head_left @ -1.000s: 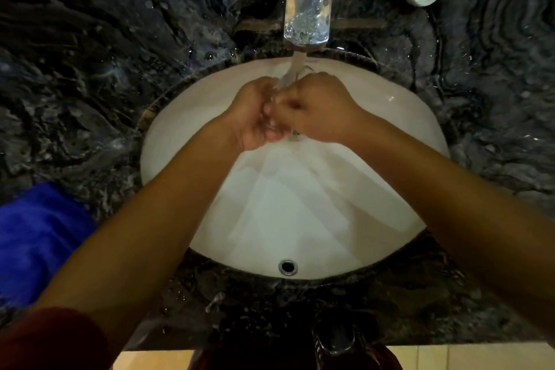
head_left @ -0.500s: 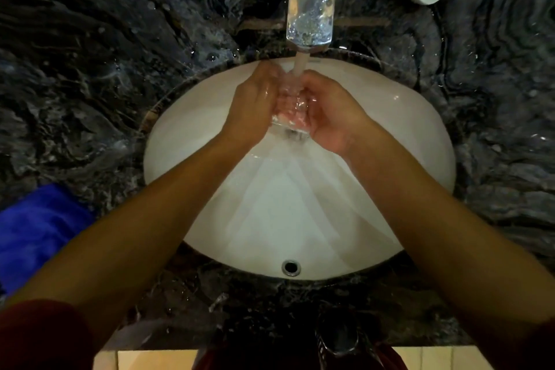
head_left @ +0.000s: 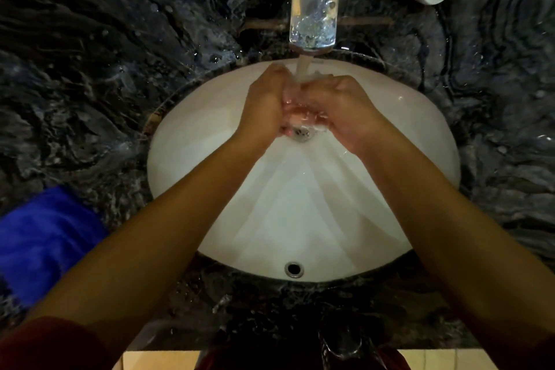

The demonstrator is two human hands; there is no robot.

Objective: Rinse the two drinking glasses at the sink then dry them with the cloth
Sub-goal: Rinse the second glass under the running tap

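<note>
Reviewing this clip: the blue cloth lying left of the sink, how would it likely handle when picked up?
The blue cloth lies in soft rumpled folds on the dark counter, so it would probably drape limp rather than hold shape. It looks plush, likely light and easy to grip. Droplets glisten on the counter near it, so its underside may be damp.

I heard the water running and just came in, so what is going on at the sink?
A person stands at the white sink with both hands under the running water from the tap. The left hand and right hand are cupped together around something clear and wet right above the drain, probably a drinking glass, though it is hard to make out. A blue cloth lies unused on the dark counter to the left.
</note>
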